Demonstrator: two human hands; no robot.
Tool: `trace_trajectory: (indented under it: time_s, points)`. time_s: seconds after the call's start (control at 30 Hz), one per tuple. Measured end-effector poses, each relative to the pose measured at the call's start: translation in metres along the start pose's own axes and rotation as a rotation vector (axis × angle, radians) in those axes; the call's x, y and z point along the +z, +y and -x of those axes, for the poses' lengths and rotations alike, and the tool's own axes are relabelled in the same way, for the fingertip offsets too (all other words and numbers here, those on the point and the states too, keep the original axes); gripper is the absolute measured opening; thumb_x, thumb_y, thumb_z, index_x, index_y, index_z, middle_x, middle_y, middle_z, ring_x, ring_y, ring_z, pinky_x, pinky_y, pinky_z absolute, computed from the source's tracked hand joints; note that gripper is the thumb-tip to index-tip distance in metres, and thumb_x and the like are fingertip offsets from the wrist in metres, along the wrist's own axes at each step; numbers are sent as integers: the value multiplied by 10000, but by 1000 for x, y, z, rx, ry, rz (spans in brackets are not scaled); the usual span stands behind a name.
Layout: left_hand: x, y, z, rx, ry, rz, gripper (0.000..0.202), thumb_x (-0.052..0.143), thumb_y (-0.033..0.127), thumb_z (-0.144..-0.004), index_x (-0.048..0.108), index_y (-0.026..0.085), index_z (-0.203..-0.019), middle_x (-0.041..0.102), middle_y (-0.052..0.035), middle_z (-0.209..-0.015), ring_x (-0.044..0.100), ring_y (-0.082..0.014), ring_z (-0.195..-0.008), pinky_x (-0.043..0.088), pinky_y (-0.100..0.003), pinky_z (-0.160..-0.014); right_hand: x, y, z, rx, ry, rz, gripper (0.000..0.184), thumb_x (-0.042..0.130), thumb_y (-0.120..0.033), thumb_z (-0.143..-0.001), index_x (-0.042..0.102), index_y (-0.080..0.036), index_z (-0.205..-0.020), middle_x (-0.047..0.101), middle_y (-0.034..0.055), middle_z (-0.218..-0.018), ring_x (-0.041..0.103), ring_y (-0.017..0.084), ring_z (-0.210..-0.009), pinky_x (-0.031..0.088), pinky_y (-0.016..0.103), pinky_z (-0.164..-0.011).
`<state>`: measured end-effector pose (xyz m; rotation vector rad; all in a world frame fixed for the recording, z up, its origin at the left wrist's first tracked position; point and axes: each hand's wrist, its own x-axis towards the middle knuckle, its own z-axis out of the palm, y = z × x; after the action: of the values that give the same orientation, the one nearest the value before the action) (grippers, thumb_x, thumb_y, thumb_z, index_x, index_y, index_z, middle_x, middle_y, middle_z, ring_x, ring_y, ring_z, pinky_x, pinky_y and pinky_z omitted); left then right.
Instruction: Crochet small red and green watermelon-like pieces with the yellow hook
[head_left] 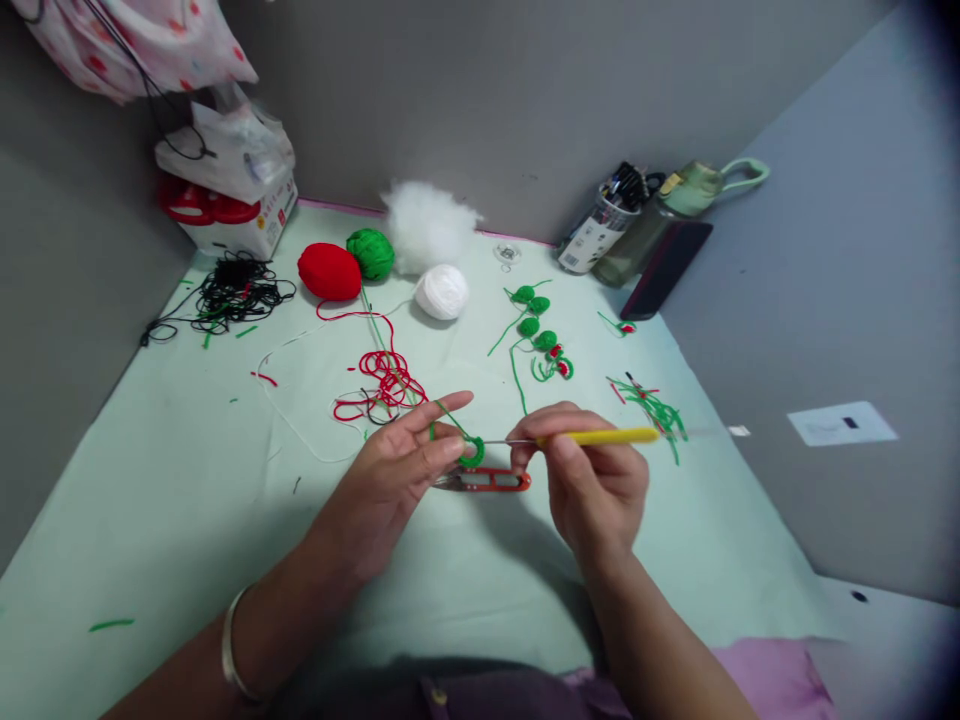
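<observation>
A small green crochet piece (472, 454) is pinched between the thumb and fingers of my left hand (409, 460), and green yarn runs up over its raised index finger. My right hand (589, 470) grips a crochet hook (600, 437) with a yellow handle. The hook's thin metal shaft points left, and its tip is at the green piece. Below both hands, orange thread snips (495, 481) lie on the table. The green yarn leads back toward a green yarn ball (370, 254).
A red yarn ball (330, 271), white yarn ball (442, 292) and fluffy white stuffing (431, 225) sit at the back. Small green crocheted pieces (529, 327) and green yarn scraps (656, 408) lie right. Tangled black yarn (238, 292) is left; a bottle (637, 240) stands back right.
</observation>
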<state>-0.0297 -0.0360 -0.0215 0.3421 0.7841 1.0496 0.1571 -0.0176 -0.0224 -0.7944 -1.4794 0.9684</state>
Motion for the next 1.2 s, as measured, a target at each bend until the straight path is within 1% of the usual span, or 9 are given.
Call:
trace_trajectory:
  time_s: [0.1,0.23,0.3,0.37,0.5,0.63,0.87,1.0,1.2]
  points:
    - [5,-4,2,80,21,-64,499,880,194,-809,743,212,-1288,702,50,-792,648,-96,-785,484,-222,-831,1,2,0,55,-43,-14,191,604,-263,-1048,795,-244,-1047,742,49,-900,689,155,-649,603,294,-557]
    - [10,-10,1,58,5,-13,564,875,209,-825,691,212,-1359,740,20,-846,697,-137,-837,518,-255,-838,1,3,10,-285,-184,558,303,657,-130,-989,793,-285,-1210,780,80,-1083,747,214,-917,629,310,-713]
    - [10,-10,1,-10,-23,46,547,869,215,-831,697,173,-1349,740,3,-841,692,-133,-795,532,-257,-824,0,3,13,-382,-196,647,360,672,-106,-971,773,-295,-1261,777,84,-1141,744,221,-955,632,321,-749]
    - [8,-7,0,-69,-36,96,486,855,184,-836,730,138,-1303,724,7,-827,619,-77,-667,541,-248,-824,-1,2,11,-322,-137,515,322,641,-110,-989,776,-279,-1228,780,83,-1075,738,217,-925,633,342,-759]
    - [3,0,-1,-100,-46,125,372,806,124,-868,778,119,-1238,637,61,-736,363,4,-488,559,-252,-838,-3,1,-1,-39,45,49,201,616,-190,-1019,811,-237,-1040,742,57,-868,671,178,-706,594,329,-624]
    - [0,0,0,-60,-83,112,288,822,149,-854,815,139,-1142,589,80,-673,342,-3,-483,563,-237,-800,-2,3,-7,181,95,-239,158,689,-287,-992,811,-218,-918,725,42,-825,631,136,-602,555,273,-534]
    - [6,-2,-2,-6,-74,30,288,841,169,-828,807,187,-1113,761,-7,-799,671,-123,-722,548,-269,-831,1,6,1,174,-48,-141,131,702,-297,-1003,827,-261,-1017,780,58,-953,709,175,-808,602,303,-682]
    - [5,1,-2,-24,-47,6,308,843,188,-811,804,169,-1116,704,24,-698,641,-124,-677,530,-273,-787,-2,3,-1,251,-29,-281,155,653,-302,-1036,790,-242,-994,738,24,-894,676,125,-687,587,277,-656]
    - [4,-2,-1,-7,-28,-43,379,841,205,-816,794,208,-1193,716,14,-791,670,-137,-774,506,-261,-825,1,1,0,152,-43,-163,165,643,-255,-1038,808,-246,-1045,743,57,-967,701,155,-781,614,303,-688]
